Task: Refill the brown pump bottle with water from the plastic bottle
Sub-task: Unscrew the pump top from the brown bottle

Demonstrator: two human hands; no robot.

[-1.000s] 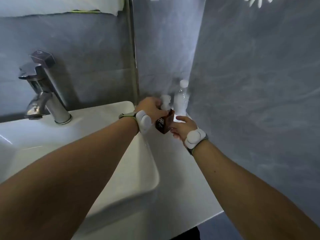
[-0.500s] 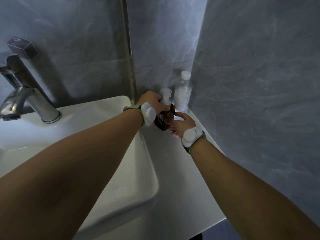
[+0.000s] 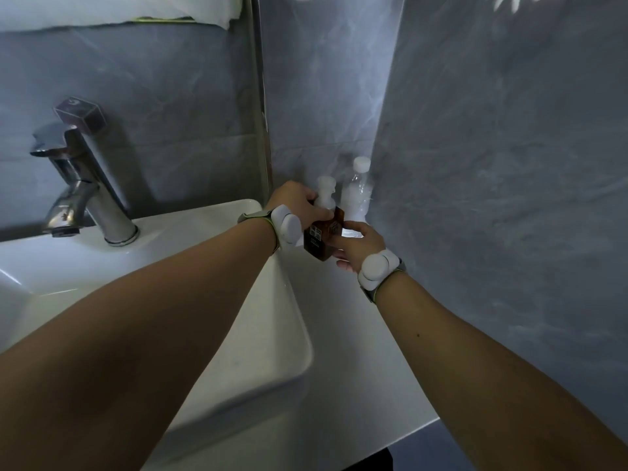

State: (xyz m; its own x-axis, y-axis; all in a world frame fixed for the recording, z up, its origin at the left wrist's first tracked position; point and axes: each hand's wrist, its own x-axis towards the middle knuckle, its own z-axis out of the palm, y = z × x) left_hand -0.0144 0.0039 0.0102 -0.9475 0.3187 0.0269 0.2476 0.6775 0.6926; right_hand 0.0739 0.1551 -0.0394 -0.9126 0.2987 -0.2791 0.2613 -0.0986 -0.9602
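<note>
Chrome tap (image 3: 81, 185) sits far left on the white sink (image 3: 265, 334). Past the sink's back corner, the left hand (image 3: 295, 202) has its fingers curled round the neck of the pump bottle (image 3: 321, 237), right under the white pump head. The brown body is tilted, and the right hand (image 3: 356, 243) wraps it from the other side, so both hands are gripping it. The plastic bottle (image 3: 356, 195) stands upright just behind, cap on, tucked into the wall corner on the counter (image 3: 339, 351).
</note>
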